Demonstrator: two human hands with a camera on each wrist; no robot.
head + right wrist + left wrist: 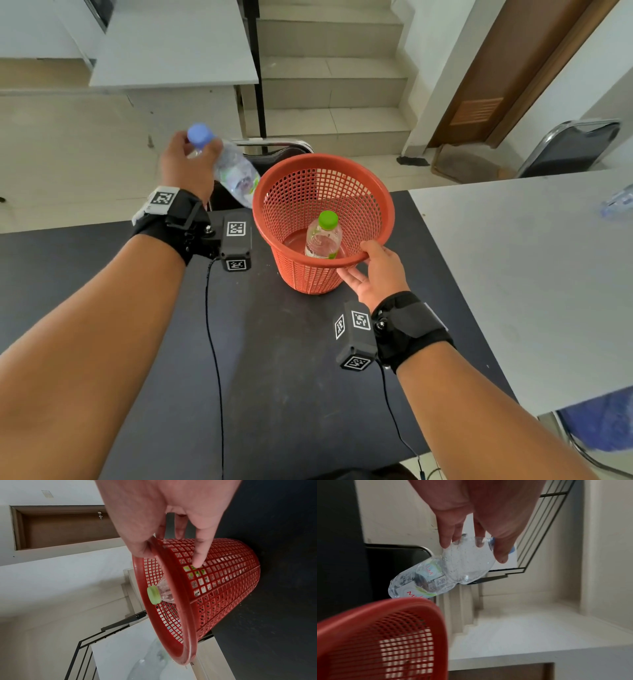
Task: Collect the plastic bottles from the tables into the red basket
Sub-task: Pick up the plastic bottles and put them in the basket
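A red mesh basket (346, 164) stands on the black table (291, 359), tilted slightly toward me. Inside it a clear bottle with a green cap (323, 236) leans upright. My right hand (371, 270) pinches the basket's near rim (171, 566), thumb inside and fingers on the outer mesh. My left hand (186, 162) grips a clear bottle with a blue cap (233, 168) near its neck, held tilted in the air just left of the basket rim, base pointing down toward the rim. In the left wrist view this bottle (447, 569) hangs just above the basket (393, 635).
A grey table (531, 274) adjoins on the right, with another clear bottle (618, 204) at its far right edge. Another grey table (171, 51) stands far left. A black chair (274, 150) sits behind the basket, a second chair (575, 147) at right. Stairs (329, 85) rise beyond.
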